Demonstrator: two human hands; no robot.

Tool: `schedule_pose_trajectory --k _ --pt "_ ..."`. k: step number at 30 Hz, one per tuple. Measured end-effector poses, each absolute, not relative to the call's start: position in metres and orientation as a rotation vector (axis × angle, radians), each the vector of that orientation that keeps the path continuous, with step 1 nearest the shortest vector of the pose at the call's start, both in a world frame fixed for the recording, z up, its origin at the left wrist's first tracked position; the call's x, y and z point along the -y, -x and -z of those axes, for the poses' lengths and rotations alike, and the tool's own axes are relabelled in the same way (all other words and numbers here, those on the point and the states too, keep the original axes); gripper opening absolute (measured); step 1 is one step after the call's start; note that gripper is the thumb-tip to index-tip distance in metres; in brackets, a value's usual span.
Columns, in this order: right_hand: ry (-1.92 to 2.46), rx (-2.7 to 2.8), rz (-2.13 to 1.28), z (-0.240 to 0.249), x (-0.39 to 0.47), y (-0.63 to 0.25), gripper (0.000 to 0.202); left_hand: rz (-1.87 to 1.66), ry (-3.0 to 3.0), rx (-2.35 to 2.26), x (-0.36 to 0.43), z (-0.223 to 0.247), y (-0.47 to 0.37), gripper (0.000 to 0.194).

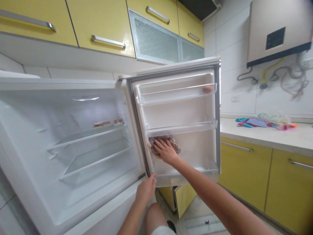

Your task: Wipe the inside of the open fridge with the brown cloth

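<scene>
A patterned brown and white cloth (174,146) lies under my right hand (165,149), pressed flat against the inner side of the open fridge door (195,147), below the middle clear door shelf (183,128). The fingers of that hand are stretched out over the cloth. Lower and to the left, my left hand (146,188) grips the bottom corner of the door at the clear lower door shelf (186,179), near the hinge side. Its fingers are curled round the edge.
The fridge interior (85,195) stands open at left, with glass shelves (97,156) and a few brown items (104,123) on the upper one. A round item (207,89) sits in the top door shelf. Coloured cloths (259,122) lie on the counter (244,138). A low cabinet door (184,199) hangs open underneath.
</scene>
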State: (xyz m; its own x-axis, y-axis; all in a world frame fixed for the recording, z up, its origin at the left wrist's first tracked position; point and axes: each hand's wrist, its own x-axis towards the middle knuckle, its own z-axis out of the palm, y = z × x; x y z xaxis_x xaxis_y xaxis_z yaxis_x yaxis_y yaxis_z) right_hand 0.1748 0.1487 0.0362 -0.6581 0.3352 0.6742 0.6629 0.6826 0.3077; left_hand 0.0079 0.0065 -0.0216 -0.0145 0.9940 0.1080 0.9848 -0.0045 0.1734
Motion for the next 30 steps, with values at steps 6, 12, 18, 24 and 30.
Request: schedule_pose_trajectory --k 6,12,18,24,30 --pt "0.245 2.672 0.793 -0.008 -0.158 -0.212 0.036 -0.282 -2.194 -2.202 -0.005 0.021 -0.005 0.039" --pt "0.106 2.781 0.792 0.012 -0.157 -0.276 0.023 -0.25 -2.216 -2.189 -0.004 0.021 -0.002 0.039" --pt "0.734 2.484 0.752 -0.012 -0.143 -0.343 0.055 -0.279 -2.187 -2.201 -0.002 0.023 -0.001 0.039" --pt "1.206 1.998 0.773 -0.025 -0.145 -0.354 0.062 -0.272 -2.185 -2.181 -0.002 0.021 -0.004 0.038" --pt "1.324 1.526 0.548 0.001 -0.149 -0.318 0.071 -0.26 -2.189 -2.173 -0.004 0.02 -0.005 0.036"
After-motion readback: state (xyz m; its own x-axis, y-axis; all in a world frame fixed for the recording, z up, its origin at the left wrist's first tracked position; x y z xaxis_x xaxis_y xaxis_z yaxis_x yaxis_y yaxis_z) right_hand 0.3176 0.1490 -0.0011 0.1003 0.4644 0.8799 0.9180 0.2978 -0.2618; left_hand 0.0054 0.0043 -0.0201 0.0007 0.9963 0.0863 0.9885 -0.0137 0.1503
